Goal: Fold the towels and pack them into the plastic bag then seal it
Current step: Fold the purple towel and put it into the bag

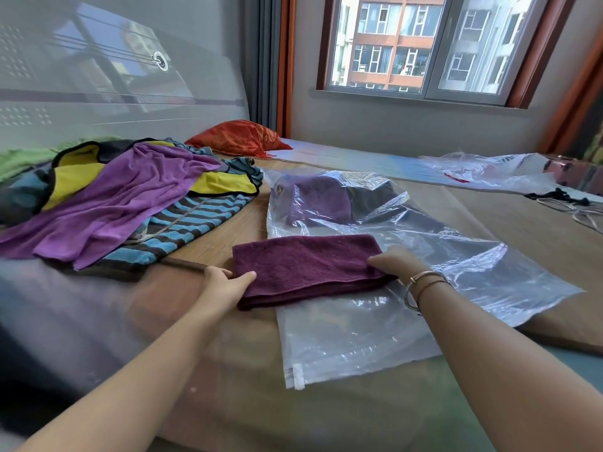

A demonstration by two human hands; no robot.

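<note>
A folded maroon towel lies across the near part of the clear plastic bag on the bed. The left hand pinches the towel's left end, thumb on top. The right hand grips its right end, fingers seemingly tucked under the fold. Inside the bag's far end sits what looks like another dark purple towel. A loose heap of towels sprawls to the left.
</note>
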